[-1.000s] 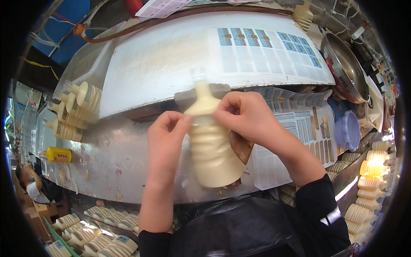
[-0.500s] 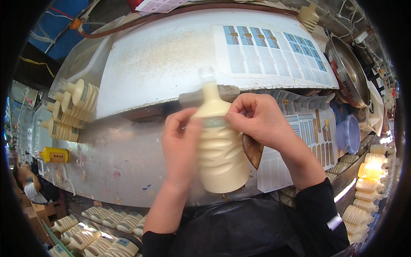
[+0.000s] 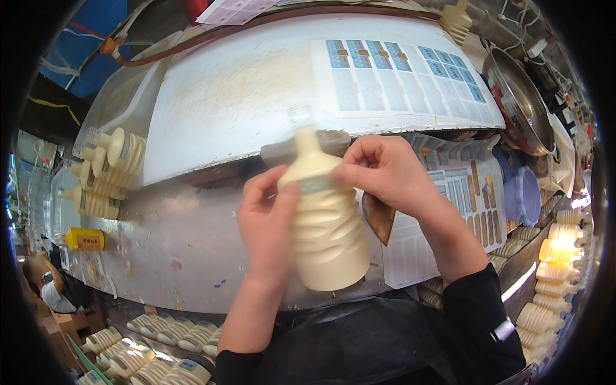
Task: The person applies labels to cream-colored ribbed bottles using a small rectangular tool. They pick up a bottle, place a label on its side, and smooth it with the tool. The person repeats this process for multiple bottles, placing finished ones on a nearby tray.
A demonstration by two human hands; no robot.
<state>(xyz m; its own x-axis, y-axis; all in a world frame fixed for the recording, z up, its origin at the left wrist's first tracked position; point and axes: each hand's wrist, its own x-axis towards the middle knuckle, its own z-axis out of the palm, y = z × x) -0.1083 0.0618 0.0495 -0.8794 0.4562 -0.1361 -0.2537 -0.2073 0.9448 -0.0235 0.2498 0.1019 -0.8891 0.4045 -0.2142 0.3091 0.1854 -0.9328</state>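
Observation:
A cream ribbed plastic bottle (image 3: pixel 328 239) with a clear screw neck lies tilted in front of me, its neck pointing away. Around its shoulder runs a narrow grey-green label strip (image 3: pixel 316 186). My left hand (image 3: pixel 266 221) is closed against the bottle's left side, thumb pressing on the strip's left end. On the other side, my right hand (image 3: pixel 385 172) is pinched, thumb and fingertips at the strip's right end; the exact grip is partly hidden. Below the right hand is a brown pointed piece (image 3: pixel 378 219), partly behind the bottle. A grey block (image 3: pixel 273 153) sits beneath the bottle's neck.
Label sheets lie on the white board (image 3: pixel 218 83) and on a lower printed sheet (image 3: pixel 410 247) at right. Labelled bottles (image 3: pixel 106 167) and a yellow container (image 3: pixel 85 239) stand left. Crates of bottles (image 3: pixel 173 330) flank me. A metal pan (image 3: pixel 523 102) and purple basin (image 3: pixel 523 196) are right.
The bottle and both hands have shifted slightly left, and the bottle's neck leans further left. My left thumb now shows more sharply on the strip. The view has also shifted a little.

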